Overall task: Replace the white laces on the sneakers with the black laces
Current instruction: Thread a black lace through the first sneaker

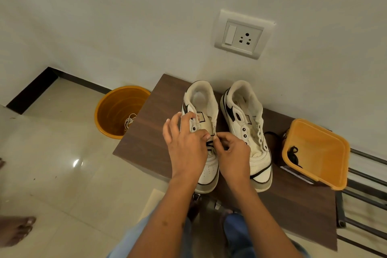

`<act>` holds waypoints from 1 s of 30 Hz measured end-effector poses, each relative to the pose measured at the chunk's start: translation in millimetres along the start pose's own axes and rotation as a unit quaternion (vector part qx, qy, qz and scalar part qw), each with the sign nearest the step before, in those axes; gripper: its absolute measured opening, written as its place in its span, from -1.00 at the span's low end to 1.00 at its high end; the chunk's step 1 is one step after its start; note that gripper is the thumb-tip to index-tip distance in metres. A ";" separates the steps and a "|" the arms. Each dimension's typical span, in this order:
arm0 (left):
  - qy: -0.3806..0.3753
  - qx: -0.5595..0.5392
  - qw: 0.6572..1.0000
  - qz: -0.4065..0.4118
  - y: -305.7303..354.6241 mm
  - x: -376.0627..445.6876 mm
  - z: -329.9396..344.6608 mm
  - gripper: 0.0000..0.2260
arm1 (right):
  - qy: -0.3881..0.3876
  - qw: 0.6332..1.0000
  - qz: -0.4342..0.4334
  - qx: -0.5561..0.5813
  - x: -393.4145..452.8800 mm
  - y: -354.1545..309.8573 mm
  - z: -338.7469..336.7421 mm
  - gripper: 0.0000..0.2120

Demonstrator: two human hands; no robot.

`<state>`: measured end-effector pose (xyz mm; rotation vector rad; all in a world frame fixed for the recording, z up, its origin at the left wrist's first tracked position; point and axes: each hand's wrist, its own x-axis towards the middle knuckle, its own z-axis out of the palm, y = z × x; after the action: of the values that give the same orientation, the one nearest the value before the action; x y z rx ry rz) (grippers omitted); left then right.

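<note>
Two white sneakers with black trim stand toes toward me on a brown table [146, 132]. The left sneaker [202, 107] has a black lace [210, 145] threaded through its lower eyelets. My left hand [186, 142] rests over that shoe's left side, its thumb and finger pinching the lace near the tongue. My right hand [232, 153] pinches the black lace at the shoe's right eyelet row. The right sneaker [249, 132] has bare eyelets and no lace. Another black lace [293, 156] lies in an orange container [318, 153] at the right. A white lace [129, 121] lies in an orange bucket [117, 111].
The table stands against a white wall with a socket plate [243, 34]. A metal rack [366, 195] is at the right. The bucket sits on the tiled floor left of the table. Another person's bare foot [14, 230] is at the left edge.
</note>
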<state>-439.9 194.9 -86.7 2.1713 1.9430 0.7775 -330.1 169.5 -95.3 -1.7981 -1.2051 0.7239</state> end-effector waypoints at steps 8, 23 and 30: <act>-0.001 0.022 1.000 0.000 0.3 0.0 -0.6 -0.94 | 0.008 1.000 0.010 -0.009 -5.5 -2.8 1.3 -0.90; -0.023 0.079 0.996 0.031 2.1 -0.4 0.8 -0.94 | 0.003 1.000 0.013 -0.009 -10.2 -5.3 3.6 -0.87; -0.014 0.058 0.998 0.024 1.9 1.3 -2.7 -0.90 | 0.003 1.000 0.012 -0.018 -10.1 -3.6 3.9 -0.86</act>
<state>-439.3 195.2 -83.2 2.2886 1.9759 0.6538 -338.6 162.0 -93.9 -1.8458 -1.2013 0.7152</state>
